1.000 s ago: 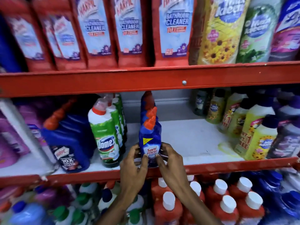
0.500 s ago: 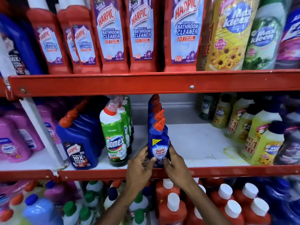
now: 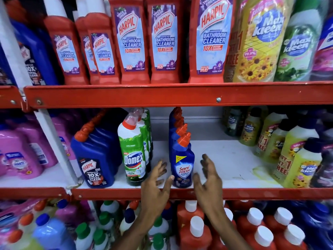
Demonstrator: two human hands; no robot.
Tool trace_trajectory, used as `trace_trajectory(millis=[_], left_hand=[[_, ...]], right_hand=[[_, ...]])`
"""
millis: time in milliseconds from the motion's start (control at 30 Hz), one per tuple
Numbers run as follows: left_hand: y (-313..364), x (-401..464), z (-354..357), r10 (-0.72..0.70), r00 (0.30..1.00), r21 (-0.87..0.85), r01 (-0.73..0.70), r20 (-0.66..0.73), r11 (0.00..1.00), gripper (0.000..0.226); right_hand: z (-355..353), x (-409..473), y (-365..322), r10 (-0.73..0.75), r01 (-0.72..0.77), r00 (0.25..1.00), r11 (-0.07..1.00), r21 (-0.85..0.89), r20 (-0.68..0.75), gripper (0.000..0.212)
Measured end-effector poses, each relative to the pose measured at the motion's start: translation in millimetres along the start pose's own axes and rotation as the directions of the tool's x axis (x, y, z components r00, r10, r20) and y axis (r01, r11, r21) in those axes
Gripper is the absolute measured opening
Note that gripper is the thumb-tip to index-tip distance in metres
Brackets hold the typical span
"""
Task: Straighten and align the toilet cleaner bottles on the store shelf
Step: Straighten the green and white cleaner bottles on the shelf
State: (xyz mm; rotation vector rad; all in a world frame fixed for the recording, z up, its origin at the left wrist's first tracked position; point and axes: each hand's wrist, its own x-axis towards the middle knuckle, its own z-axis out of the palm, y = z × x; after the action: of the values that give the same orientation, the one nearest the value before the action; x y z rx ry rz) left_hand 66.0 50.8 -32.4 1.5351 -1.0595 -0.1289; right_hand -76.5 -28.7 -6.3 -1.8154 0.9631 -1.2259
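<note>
A row of blue Sani Fresh toilet cleaner bottles with orange caps runs front to back on the middle shelf; the front bottle (image 3: 182, 166) stands upright at the red shelf lip (image 3: 252, 193). My left hand (image 3: 156, 184) hovers just left of it, fingers spread, the thumb close to the bottle's base. To the bottle's right my right hand (image 3: 207, 179) is spread too, a little apart from it. Neither hand holds anything. Left of my hands stands a row of green Domex bottles (image 3: 133, 154), and further left a blue Harpic bottle (image 3: 94, 159).
Yellow Max Kleen bottles (image 3: 295, 159) crowd the right of the middle shelf, with bare white shelf (image 3: 225, 159) between them and the blue row. Red Harpic Bathroom Cleaner bottles (image 3: 164, 40) fill the shelf above. White-capped red bottles (image 3: 196, 231) stand below. Pink bottles (image 3: 21, 156) sit far left.
Both hands have let go of the front Sani Fresh bottle and drawn apart to its sides. The view has shifted up and closer.
</note>
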Motion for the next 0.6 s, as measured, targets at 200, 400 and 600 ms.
trace_trajectory(millis=[200,400,600], left_hand=[[-1.5,-11.5,-56.2,0.076,0.910,-0.053,-0.107,-0.407,0.993,0.039],[-21.6,11.4,-82.3,-0.095,0.971,-0.109,0.072,-0.218,0.991,0.055],[-40.0,27.5,-94.4,-0.136,0.990,-0.155,0.130,-0.031,0.979,0.036]], right_hand=[[24.9,-32.1,-45.6,-0.203,0.227,0.961,0.968,0.112,-0.190,0.033],[101.3,-25.7,-41.8,-0.092,0.066,0.957,0.993,0.102,0.275,0.072],[128.7,-22.9,-33.9,-0.128,0.112,0.906,0.992,0.065,0.404,0.064]])
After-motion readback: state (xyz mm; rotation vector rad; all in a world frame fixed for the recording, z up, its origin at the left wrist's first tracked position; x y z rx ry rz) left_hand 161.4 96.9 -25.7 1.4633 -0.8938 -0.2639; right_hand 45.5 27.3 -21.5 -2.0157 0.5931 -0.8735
